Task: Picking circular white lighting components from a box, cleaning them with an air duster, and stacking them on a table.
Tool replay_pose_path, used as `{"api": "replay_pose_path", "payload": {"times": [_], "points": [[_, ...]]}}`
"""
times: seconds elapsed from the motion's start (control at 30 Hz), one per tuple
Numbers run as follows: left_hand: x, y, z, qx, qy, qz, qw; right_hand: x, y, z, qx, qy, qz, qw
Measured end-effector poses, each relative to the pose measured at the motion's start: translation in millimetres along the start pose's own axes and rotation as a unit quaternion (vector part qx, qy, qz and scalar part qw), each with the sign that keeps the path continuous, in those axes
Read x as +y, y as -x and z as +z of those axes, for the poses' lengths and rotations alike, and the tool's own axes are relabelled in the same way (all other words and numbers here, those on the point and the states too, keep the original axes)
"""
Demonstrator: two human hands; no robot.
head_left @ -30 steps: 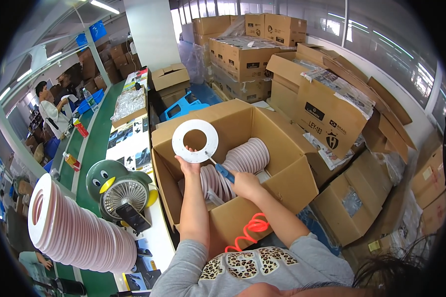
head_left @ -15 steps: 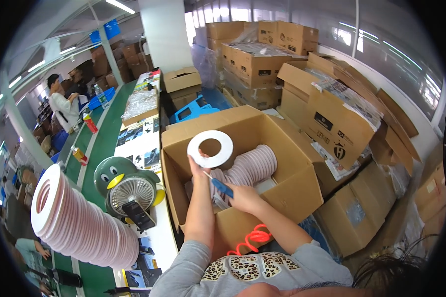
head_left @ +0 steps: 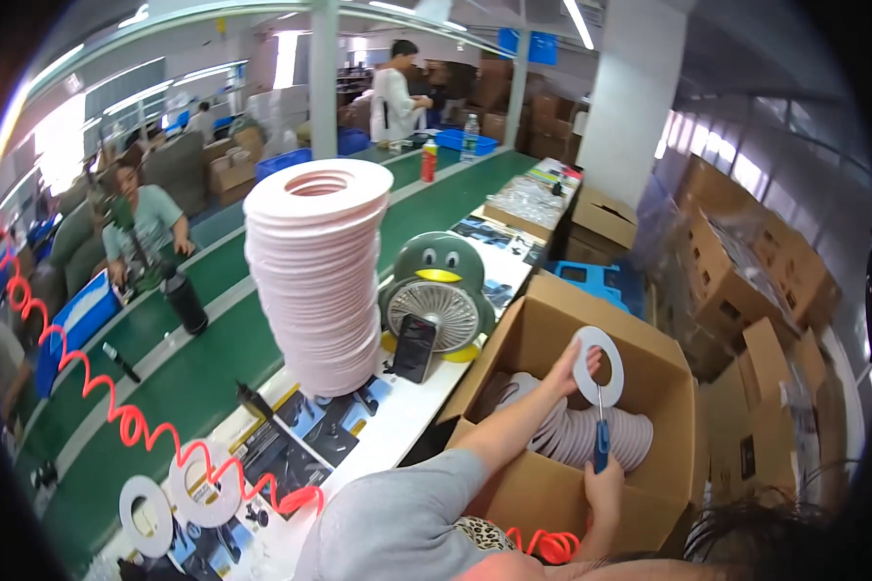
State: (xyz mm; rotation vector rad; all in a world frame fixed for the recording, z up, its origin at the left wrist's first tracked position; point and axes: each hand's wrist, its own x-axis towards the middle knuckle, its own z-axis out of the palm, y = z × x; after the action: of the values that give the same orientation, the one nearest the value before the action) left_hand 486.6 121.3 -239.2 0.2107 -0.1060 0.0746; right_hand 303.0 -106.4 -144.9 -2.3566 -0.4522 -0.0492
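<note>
From where I stand, the flat white ring [head_left: 581,380] is up over the opening of the brown cardboard box [head_left: 533,492], tipped on edge so that it looks like a tall, narrow oval. The left hand [head_left: 563,374] is the nearer one, right on it: its grip pinches the ring by its left side, and fingers show through the central hole. The right hand [head_left: 606,481] sits lower, nearer the body, its grip wrapped around a slim blue-handled tool with a thin shaft [head_left: 602,443]. What counts here is the line of that tool: its long axis runs almost straight away from the right hand, shaft foremost, to the ring's lower rim. The tip overlaps that rim, but I can't tell whether it touches. Beneath both hands, a row of pale ribbed rings [head_left: 567,431] lies on its side inside the box. Just left of the box is the white surface [head_left: 431,402], carrying a green penguin-shaped fan [head_left: 436,257] with a black phone [head_left: 415,346] leaning against it, and beside those a tall, pinkish-white stack of rings [head_left: 315,290].
</note>
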Motion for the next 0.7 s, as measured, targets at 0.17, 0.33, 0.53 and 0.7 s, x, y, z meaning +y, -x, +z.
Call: {"api": "replay_pose_path", "payload": {"times": [0.17, 0.33, 0.53, 0.7], "points": [[-24.2, 4.0, 26.4, 0.0, 0.031, -0.051, 0.998, 14.3, 15.4, -1.5, -0.059, -0.003, 0.007, 0.998], [-26.8, -9.1, 73.2, -0.009, -0.105, -0.059, 0.993, 39.5, 28.3, -5.2, 0.052, -0.112, -0.011, 0.992], [87.4, -14.9, 152.4, -0.001, -0.483, 0.131, 0.866, 19.4, 54.7, -14.6, 0.034, -0.158, -0.012, 0.987], [143.2, 18.5, 320.8, 0.022, -0.716, 0.193, 0.67, 42.2, 58.4, -25.1, 0.091, -0.168, 0.003, 0.981]]}}
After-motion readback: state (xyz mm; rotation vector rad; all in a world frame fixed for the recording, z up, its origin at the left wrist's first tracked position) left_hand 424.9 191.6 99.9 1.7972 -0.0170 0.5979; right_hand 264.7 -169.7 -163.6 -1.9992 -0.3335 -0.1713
